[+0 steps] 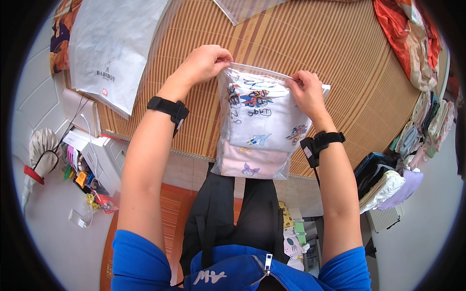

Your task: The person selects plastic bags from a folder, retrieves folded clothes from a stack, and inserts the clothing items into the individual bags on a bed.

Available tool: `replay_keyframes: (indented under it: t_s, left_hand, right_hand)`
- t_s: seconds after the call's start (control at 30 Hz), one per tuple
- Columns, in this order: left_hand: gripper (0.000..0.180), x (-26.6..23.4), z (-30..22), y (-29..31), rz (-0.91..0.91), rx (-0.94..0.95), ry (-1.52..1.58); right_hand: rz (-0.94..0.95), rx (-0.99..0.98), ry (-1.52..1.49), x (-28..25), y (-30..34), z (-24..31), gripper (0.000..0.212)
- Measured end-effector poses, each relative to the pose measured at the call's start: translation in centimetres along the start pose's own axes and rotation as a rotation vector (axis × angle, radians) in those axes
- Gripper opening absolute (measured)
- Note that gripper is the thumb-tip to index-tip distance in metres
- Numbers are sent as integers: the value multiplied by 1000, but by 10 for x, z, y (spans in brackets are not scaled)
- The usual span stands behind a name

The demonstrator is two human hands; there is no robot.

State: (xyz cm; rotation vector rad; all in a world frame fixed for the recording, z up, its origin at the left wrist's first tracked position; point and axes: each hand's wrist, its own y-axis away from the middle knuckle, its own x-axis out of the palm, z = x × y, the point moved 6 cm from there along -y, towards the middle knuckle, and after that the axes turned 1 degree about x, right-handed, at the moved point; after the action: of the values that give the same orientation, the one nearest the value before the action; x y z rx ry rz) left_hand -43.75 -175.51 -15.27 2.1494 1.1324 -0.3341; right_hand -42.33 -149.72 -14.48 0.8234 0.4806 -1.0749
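A clear zip bag hangs over the near edge of the mat-covered bed. Folded clothes fill it: a white printed garment above a pink one with cartoon figures. Dark handwriting marks the bag's front. My left hand pinches the top left corner of the bag's zip edge. Near the top right corner, my right hand grips the same edge between thumb and fingers. The zip strip stretches between both hands.
A large white plastic bag lies at the far left of the bamboo mat, and another clear bag at the far edge. Red and beige cloth is at right, above stacked folded clothes. A cluttered white cabinet stands left.
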Motion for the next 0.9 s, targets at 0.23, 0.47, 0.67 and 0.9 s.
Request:
replay_keyframes:
  t_s: [0.23, 0.47, 0.67, 0.9]
  left_hand:
    - [12, -9, 5, 8, -59, 63, -76]
    - [10, -8, -10, 3, -98, 155, -138]
    - [45, -4, -26, 41, -499, 152, -301]
    - [57, 101, -71, 56, -311, -288, -388]
  right_hand:
    - [-44, -42, 10, 4, 1, 5, 13]
    - [-101, -54, 57, 4, 9, -6, 10]
    - [-345, -16, 81, -30, 38, 37, 38]
    - [-312, 160, 144, 7, 100, 26, 61]
